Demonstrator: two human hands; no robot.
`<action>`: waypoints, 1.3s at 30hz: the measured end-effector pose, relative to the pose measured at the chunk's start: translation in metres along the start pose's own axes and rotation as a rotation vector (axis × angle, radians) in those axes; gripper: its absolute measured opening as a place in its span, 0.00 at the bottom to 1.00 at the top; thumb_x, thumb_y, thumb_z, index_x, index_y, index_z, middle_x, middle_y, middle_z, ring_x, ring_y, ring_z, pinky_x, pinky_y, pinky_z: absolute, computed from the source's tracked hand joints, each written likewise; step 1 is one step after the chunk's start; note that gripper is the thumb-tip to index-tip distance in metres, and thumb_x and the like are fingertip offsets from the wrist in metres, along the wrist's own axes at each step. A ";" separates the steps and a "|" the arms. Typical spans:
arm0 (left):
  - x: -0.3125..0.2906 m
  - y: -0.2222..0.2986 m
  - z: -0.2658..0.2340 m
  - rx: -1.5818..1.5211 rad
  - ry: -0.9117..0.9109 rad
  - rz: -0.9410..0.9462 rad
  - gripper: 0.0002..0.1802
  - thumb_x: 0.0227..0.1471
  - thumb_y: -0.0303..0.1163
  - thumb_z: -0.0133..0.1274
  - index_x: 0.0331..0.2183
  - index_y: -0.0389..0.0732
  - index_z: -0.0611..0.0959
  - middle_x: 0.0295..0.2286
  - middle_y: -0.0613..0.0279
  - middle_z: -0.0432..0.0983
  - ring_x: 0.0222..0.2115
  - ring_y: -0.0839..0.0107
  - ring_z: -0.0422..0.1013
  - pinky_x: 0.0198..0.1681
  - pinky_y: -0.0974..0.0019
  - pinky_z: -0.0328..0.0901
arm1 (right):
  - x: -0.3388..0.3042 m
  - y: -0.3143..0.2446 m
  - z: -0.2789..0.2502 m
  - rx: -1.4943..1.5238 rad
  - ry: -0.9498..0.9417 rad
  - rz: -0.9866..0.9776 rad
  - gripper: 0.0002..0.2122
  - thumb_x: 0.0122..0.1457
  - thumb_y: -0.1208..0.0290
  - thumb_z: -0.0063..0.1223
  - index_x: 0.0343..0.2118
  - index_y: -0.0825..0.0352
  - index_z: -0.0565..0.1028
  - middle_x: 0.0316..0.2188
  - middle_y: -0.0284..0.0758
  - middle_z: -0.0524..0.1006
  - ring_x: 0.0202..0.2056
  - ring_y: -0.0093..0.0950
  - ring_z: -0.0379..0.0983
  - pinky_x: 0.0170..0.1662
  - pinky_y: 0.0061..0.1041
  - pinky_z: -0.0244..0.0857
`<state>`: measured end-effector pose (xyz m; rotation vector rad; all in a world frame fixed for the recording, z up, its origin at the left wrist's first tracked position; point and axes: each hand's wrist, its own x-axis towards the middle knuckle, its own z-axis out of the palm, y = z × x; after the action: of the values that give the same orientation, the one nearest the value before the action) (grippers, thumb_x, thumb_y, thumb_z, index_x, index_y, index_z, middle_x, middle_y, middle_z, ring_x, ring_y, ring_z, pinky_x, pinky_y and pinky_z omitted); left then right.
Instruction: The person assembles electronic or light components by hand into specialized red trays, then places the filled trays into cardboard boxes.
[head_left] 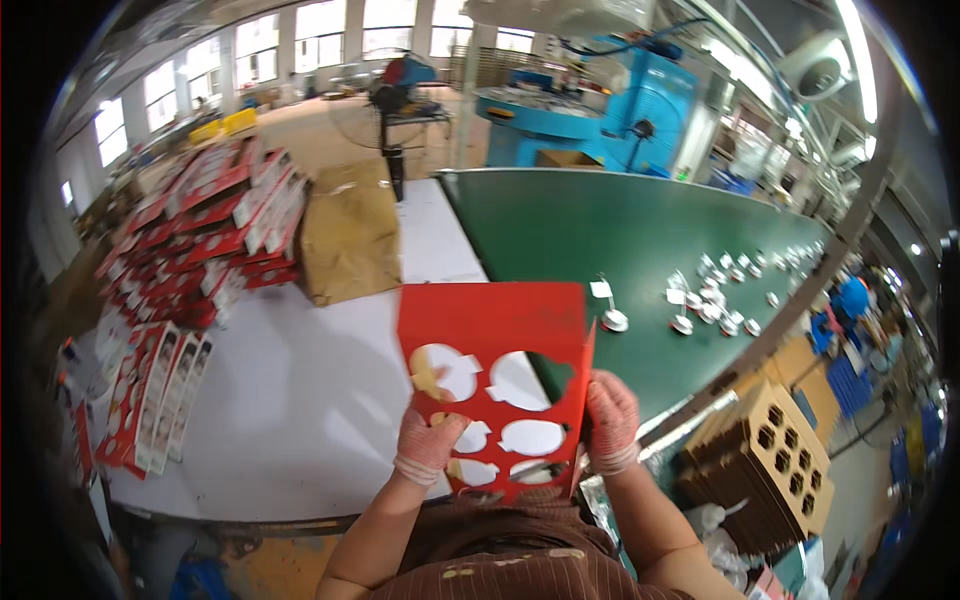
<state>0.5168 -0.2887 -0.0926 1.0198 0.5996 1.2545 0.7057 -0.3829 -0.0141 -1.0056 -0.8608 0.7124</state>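
Observation:
A red cardboard box [490,315] with several round cut-outs stands upright in front of me, held between both hands. My left hand [428,440], in a pale glove, grips its left side, with the thumb on the front and fingers showing through a cut-out. My right hand [611,415], gloved as well, is closed around the box's right edge. White table and green belt show through the holes. The box's lower end is close to my body.
On the white table [250,400], flat red boxes [210,240] are piled at the left, beside a brown paper package [352,235]. A green conveyor belt [620,230] carries small white-and-red round items [710,300]. Brown cardboard dividers with holes [765,450] are stacked at the right.

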 end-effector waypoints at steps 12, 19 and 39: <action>0.052 0.081 -0.043 1.349 -0.090 -0.291 0.21 0.46 0.41 0.53 0.41 0.41 0.77 0.31 0.49 0.77 0.33 0.53 0.72 0.39 0.60 0.67 | 0.078 0.037 0.022 -1.043 -0.462 -0.409 0.28 0.49 0.59 0.56 0.51 0.67 0.64 0.47 0.47 0.69 0.50 0.45 0.63 0.53 0.36 0.58; 0.072 0.039 -0.039 1.313 -0.365 -0.394 0.32 0.43 0.44 0.57 0.49 0.42 0.71 0.42 0.50 0.72 0.44 0.55 0.68 0.48 0.62 0.63 | 0.067 0.125 -0.003 -0.475 -0.640 0.670 0.18 0.55 0.70 0.51 0.49 0.66 0.68 0.29 0.32 0.78 0.26 0.22 0.74 0.29 0.21 0.68; -0.027 0.036 -0.133 0.921 -0.093 -0.759 0.20 0.47 0.33 0.56 0.43 0.35 0.75 0.27 0.59 0.77 0.28 0.73 0.72 0.35 0.69 0.68 | 0.062 0.177 -0.064 -0.227 -0.610 0.810 0.25 0.56 0.67 0.54 0.55 0.69 0.62 0.42 0.36 0.72 0.37 0.23 0.71 0.38 0.22 0.67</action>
<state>0.3813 -0.2758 -0.1255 1.3787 1.3941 0.2117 0.7711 -0.2918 -0.1777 -1.3827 -1.0657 1.6983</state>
